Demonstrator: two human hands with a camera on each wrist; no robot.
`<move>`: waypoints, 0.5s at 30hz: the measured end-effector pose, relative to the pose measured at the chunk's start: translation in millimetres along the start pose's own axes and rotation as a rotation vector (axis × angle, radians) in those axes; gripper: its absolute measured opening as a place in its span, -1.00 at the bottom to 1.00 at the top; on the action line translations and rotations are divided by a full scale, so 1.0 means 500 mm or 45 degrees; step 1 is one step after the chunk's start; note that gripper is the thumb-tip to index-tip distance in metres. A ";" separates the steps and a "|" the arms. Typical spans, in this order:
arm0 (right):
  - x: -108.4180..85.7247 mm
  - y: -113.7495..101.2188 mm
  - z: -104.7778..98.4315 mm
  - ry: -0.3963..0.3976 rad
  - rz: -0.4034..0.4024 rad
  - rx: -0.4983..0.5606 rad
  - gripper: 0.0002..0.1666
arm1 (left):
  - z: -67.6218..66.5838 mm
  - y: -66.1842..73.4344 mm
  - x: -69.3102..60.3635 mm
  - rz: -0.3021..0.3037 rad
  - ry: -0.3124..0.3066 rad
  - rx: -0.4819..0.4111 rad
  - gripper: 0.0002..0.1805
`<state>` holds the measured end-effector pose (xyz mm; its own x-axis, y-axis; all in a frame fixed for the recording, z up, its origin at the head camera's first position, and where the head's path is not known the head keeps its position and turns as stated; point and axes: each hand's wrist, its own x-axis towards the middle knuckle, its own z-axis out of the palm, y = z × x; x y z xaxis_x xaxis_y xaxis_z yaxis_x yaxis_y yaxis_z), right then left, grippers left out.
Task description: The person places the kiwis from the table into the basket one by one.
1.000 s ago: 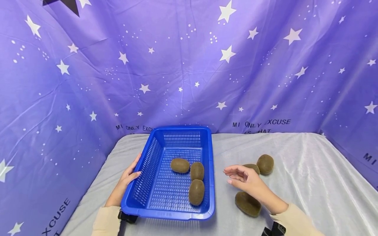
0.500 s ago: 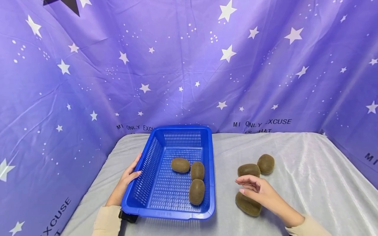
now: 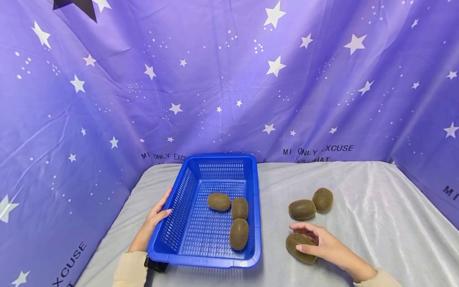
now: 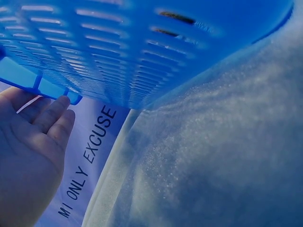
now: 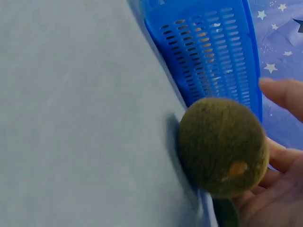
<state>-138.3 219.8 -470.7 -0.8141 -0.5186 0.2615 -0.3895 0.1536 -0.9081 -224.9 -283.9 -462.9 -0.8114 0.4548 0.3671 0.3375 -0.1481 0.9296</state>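
The near kiwi (image 3: 295, 240) lies on the grey cloth of the worktop (image 3: 362, 223), right of the basket (image 3: 204, 261) and well inside the worktop's right edge, with the right hand (image 3: 320, 242) at it. The grip there is spread: the thumb crosses the near side of the fruit while the fingers bend about its far side. In the right wrist view a fingertip stands apart from the skin; whether the others touch it I cannot tell. A small orange patch shows on the kiwi in that view. Farther toward the worktop's far edge, an oval kiwi (image 3: 302, 209) and a rounder kiwi (image 3: 322, 199) lie side by side, seemingly touching. The blue basket reaches back to the far edge, and the left hand (image 3: 150, 223) holds its left rim, thumb over it and fingers beneath. On the basket's slotted floor, two kiwis (image 3: 238, 234) lie end to end by the right wall, and a crosswise kiwi (image 3: 219, 202) sits just beside the farther one. Beige sleeves (image 3: 130, 269) cover both forearms; a purple curtain (image 3: 222, 79) with white stars hangs behind the worktop.
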 end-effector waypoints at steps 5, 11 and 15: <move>-0.009 0.018 -0.007 -0.132 -0.065 0.003 -0.33 | 0.000 0.000 0.000 0.004 0.003 0.007 -0.29; -0.016 0.032 -0.022 -0.239 -0.096 0.033 -0.21 | -0.002 0.000 0.001 0.030 -0.015 -0.007 -0.30; -0.022 0.040 -0.034 -0.301 -0.079 0.104 -0.17 | 0.000 -0.001 0.001 0.003 -0.024 -0.041 -0.29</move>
<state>-144.3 242.8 -486.0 -0.6626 -0.7086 0.2426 -0.3917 0.0517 -0.9186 -225.2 -283.7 -463.0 -0.8016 0.4706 0.3688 0.3234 -0.1774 0.9295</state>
